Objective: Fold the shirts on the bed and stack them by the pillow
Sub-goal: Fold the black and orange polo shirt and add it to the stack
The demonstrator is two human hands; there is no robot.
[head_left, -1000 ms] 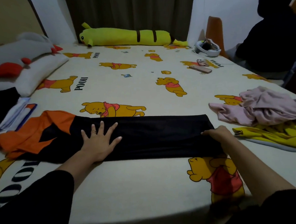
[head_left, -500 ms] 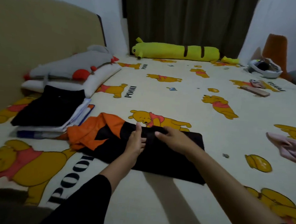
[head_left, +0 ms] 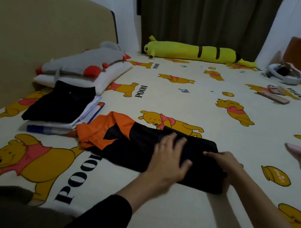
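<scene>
Black-and-orange shirt (head_left: 127,144) lies flat on the bed (head_left: 208,103), folded into a long strip, orange collar end toward the stack. Stack of folded shirts (head_left: 62,112), black one on top over white and blue, sits just beside the white pillow (head_left: 111,73), near the headboard.

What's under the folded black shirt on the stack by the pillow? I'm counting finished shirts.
Beneath the folded black shirt lie white folded layers with blue edging. How many garments they make up is hidden.
</scene>
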